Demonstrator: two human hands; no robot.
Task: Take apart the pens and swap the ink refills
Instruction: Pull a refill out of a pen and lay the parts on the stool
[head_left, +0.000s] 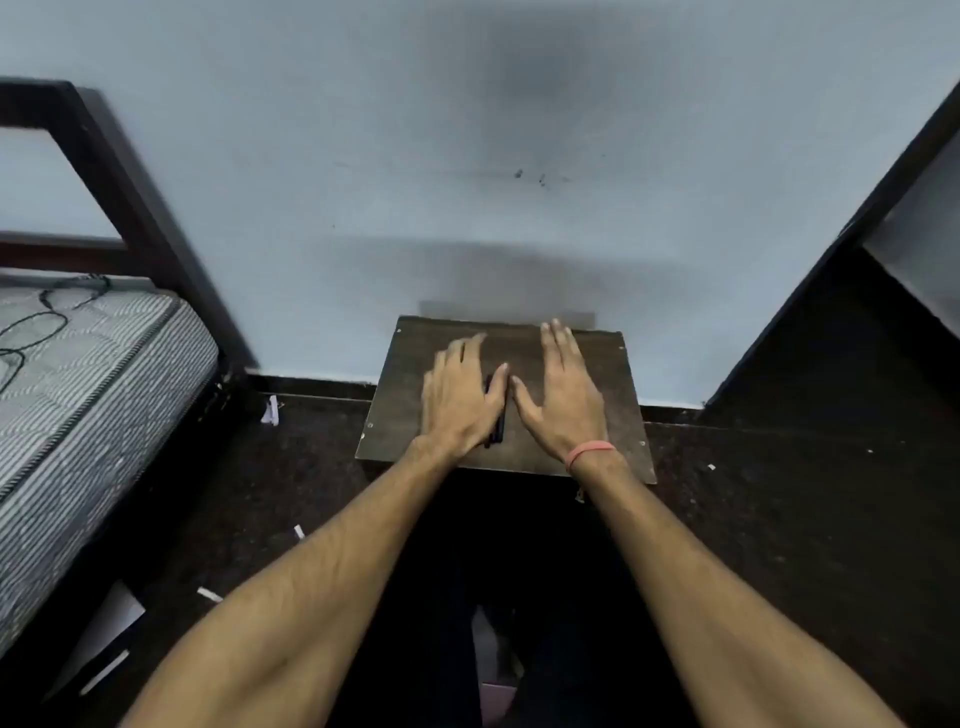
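Dark pens (497, 427) lie on a small dark wooden table (613, 364), mostly hidden under my left hand; only a short dark stretch shows between my two hands. My left hand (460, 400) lies flat over them with fingers straight, its thumb beside the pens. To their right, my right hand (563, 389) rests palm down on the tabletop, fingers spread, a pink band on the wrist. How many pens there are cannot be told. The picture is blurred.
The table stands against a pale blue wall. A bed with a striped grey mattress (78, 395) and dark frame is at the left, a black cable on it. Dark furniture (831, 338) stands at the right. Paper scraps (271, 410) lie on the dark floor.
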